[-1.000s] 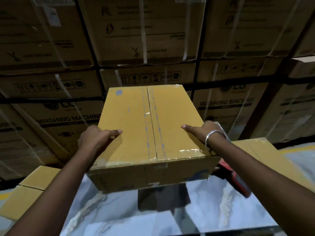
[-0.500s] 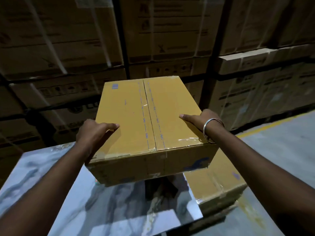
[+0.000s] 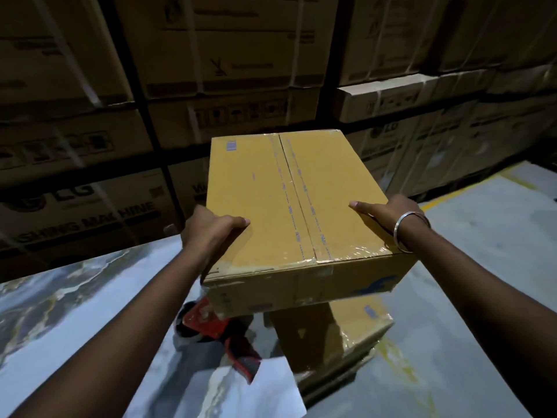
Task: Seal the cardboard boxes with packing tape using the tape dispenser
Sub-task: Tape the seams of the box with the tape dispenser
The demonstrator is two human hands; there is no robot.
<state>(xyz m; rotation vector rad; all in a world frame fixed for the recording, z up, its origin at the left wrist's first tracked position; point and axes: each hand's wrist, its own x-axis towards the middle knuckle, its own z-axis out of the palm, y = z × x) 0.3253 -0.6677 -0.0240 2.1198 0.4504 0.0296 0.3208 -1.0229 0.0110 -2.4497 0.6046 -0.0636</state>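
Note:
A yellow-brown cardboard box [image 3: 301, 212] with clear tape along its middle seam is held up in the air between both hands. My left hand [image 3: 208, 233] grips its left edge, thumb on top. My right hand [image 3: 382, 215], with a metal bangle at the wrist, grips its right edge. A red tape dispenser [image 3: 217, 330] lies on the marble-patterned table [image 3: 75, 312] below the box, partly hidden by it. Another taped box [image 3: 340, 336] sits lower, at the table's right corner.
Tall stacks of strapped washing-machine cartons [image 3: 90, 146] form a wall behind and to the left. More cartons [image 3: 452, 116] line the right. Grey floor [image 3: 497, 267] with a yellow line lies to the right.
The box in both hands has swung to the right, past the table's corner and above the lower box. The tape dispenser has come into view beneath it.

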